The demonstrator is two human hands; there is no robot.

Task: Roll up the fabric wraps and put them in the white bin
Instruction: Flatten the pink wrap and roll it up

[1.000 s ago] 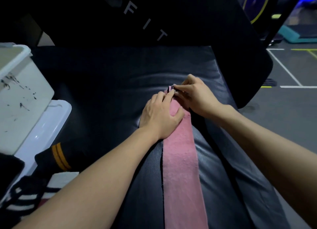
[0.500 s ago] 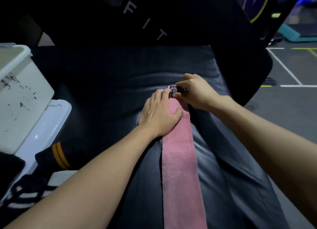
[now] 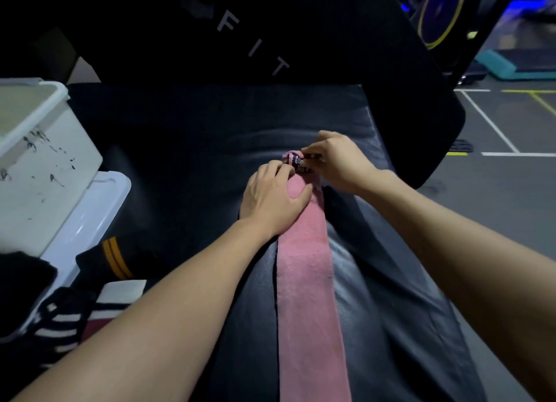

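A long pink fabric wrap point(image 3: 307, 269) lies stretched along the black padded bench toward me. Its far end is curled into a small tight roll with a dark label showing. My left hand point(image 3: 270, 197) rests flat on the wrap just behind the roll, fingers touching its near side, thumb across the pink strip. My right hand point(image 3: 337, 161) pinches the roll's right end between fingertips. The white bin point(image 3: 45, 167) stands at the left, open at the top, smudged with black marks.
A white lid point(image 3: 87, 221) lies under the bin. Other wraps sit at lower left: a black one with orange stripes point(image 3: 114, 260) and a black-and-white striped one point(image 3: 72, 317). The bench's upright back pad point(image 3: 270, 34) rises behind. Gym floor with painted lines is at right.
The wrap's far end has been rolled a little further into a tighter curl. Both hands stay at that end, shifted only slightly.
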